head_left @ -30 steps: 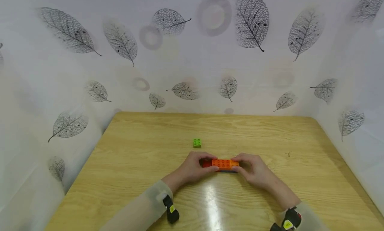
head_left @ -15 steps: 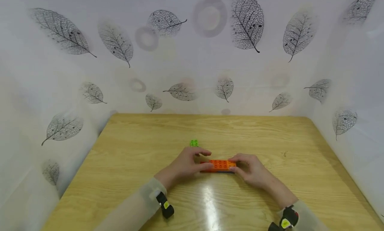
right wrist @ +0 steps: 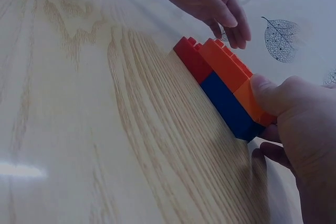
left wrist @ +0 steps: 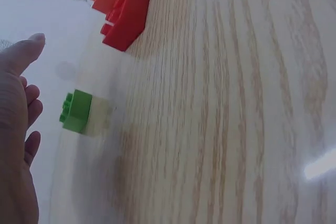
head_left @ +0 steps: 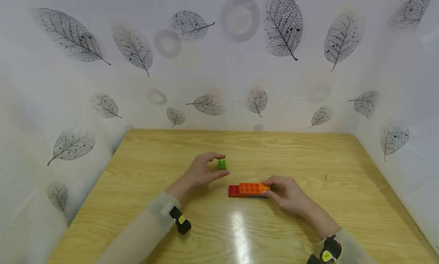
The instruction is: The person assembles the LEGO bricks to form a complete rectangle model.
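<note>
A small green toy brick (head_left: 222, 164) with studs lies on the table, between the spread thumb and fingers of my left hand (head_left: 200, 172). In the left wrist view a gap shows between the fingers and the green brick (left wrist: 77, 111). Closer to me lies a row of joined bricks: a red brick (head_left: 233, 191) and a blue brick (right wrist: 229, 106) below, a long orange-red brick (head_left: 250, 188) and a lighter orange brick (right wrist: 251, 100) on top. My right hand (head_left: 286, 193) pinches the lighter orange brick at the row's right end, thumb on the near side.
The wooden table (head_left: 164, 146) ends at a pale leaf-printed cloth (head_left: 212, 73) behind and at both sides. A black camera strap sits on each wrist, the left strap (head_left: 180, 220) and the right strap (head_left: 329, 250).
My left hand has let go of the brick row and moved left and away from me, to around the green brick. The right hand keeps its hold on the row's end.
</note>
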Tool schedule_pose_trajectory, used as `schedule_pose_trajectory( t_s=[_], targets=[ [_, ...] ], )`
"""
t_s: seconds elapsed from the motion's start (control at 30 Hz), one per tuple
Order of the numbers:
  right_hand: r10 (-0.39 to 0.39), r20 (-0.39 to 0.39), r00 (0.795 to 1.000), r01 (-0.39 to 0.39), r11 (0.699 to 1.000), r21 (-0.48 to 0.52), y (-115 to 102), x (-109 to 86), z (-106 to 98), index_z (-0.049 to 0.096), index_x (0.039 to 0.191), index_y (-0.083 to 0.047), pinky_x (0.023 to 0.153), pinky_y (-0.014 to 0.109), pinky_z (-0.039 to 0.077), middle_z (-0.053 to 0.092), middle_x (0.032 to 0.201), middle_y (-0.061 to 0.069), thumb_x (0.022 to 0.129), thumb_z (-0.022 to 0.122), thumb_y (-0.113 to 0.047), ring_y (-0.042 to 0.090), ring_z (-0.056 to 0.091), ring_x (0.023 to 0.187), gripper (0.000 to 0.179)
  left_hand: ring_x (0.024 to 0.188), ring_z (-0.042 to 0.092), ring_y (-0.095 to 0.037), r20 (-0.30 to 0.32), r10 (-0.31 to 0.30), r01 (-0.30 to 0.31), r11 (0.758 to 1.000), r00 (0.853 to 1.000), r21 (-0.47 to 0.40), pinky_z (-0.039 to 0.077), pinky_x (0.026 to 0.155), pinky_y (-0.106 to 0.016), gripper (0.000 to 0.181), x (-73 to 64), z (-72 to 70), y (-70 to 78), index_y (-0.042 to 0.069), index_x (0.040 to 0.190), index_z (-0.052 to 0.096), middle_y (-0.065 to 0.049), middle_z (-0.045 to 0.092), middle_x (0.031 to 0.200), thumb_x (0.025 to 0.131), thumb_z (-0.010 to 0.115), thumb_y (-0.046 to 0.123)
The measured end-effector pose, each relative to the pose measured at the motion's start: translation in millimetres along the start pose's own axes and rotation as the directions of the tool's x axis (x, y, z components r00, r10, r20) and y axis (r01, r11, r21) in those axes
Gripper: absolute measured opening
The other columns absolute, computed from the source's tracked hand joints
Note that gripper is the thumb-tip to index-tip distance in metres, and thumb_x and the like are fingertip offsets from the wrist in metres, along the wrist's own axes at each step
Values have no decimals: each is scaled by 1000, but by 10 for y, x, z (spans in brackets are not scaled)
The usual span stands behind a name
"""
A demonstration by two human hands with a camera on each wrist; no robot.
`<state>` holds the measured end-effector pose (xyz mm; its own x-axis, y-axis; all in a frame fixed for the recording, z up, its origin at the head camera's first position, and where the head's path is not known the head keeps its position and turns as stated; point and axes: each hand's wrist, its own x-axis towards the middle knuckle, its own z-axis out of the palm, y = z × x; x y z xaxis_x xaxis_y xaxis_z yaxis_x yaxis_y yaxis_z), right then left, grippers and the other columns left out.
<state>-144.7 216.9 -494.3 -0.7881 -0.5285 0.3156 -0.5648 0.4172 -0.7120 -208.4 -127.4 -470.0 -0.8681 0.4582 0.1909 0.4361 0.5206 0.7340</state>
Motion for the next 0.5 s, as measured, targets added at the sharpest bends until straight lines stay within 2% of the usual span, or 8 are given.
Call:
schedule_pose_trajectory(
  t_s=[0.3, 0.5],
  targets=[
    [-9, -18, 1000, 9, 999, 34, 15, -5, 10, 77, 120, -14, 98, 25, 53, 75, 116, -7, 94, 81, -5, 16, 71, 108, 29, 141, 52, -25, -1, -139, 138, 989, 990, 47, 36, 119, -46, 68, 35, 21, -220, 13, 145, 64, -1, 63, 146, 90, 85, 47],
    [2, -22, 1000, -1, 1000, 29, 4, -9, 13, 77, 120, -15, 99, 24, 52, 75, 116, -7, 93, 82, -5, 15, 71, 108, 28, 140, 51, -26, 29, -149, 147, 987, 988, 67, 35, 119, -45, 70, 89, 43, -297, 14, 145, 64, -4, 61, 148, 89, 85, 50]
  ],
)
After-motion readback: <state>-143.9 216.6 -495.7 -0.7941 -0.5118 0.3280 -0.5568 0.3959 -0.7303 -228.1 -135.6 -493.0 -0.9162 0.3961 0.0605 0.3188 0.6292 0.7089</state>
